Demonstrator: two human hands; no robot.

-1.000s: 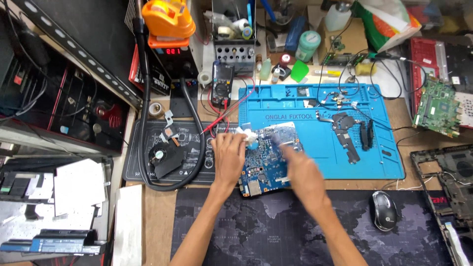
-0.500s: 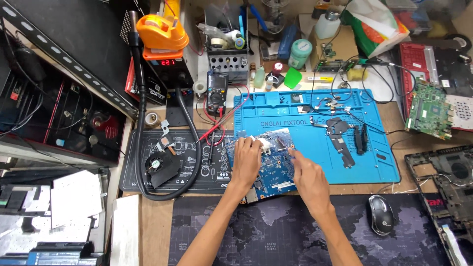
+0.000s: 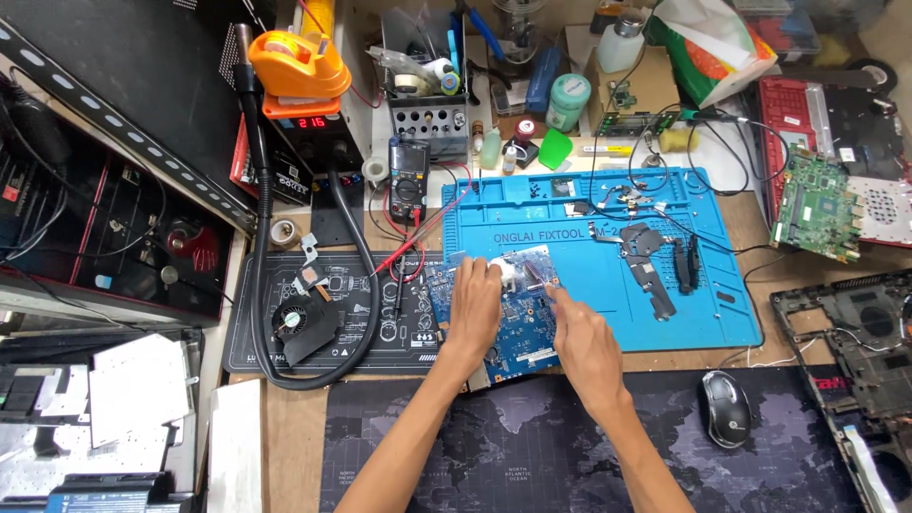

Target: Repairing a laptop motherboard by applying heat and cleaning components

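A blue circuit board (image 3: 518,328) lies across the left edge of a blue work mat (image 3: 617,256). My left hand (image 3: 475,304) rests flat on the board and pinches a small white wad (image 3: 503,274) against it. My right hand (image 3: 579,337) lies on the board's right side, its index finger stretched toward a small brown patch (image 3: 539,275) near the board's top edge. Dark metal brackets (image 3: 655,261) and thin wires lie on the mat to the right of the hands.
A black mat (image 3: 323,313) at left carries a cooling fan (image 3: 302,325) and a looped black hose (image 3: 366,285). A multimeter (image 3: 410,185) with red leads stands behind. A mouse (image 3: 727,408) sits on the dark desk pad; a green board (image 3: 817,204) and laptop shells lie at right.
The view has shifted slightly. Both hands stay on the blue board; my left hand has moved a little up over the white wad, and my right index finger points nearer the board's top edge.
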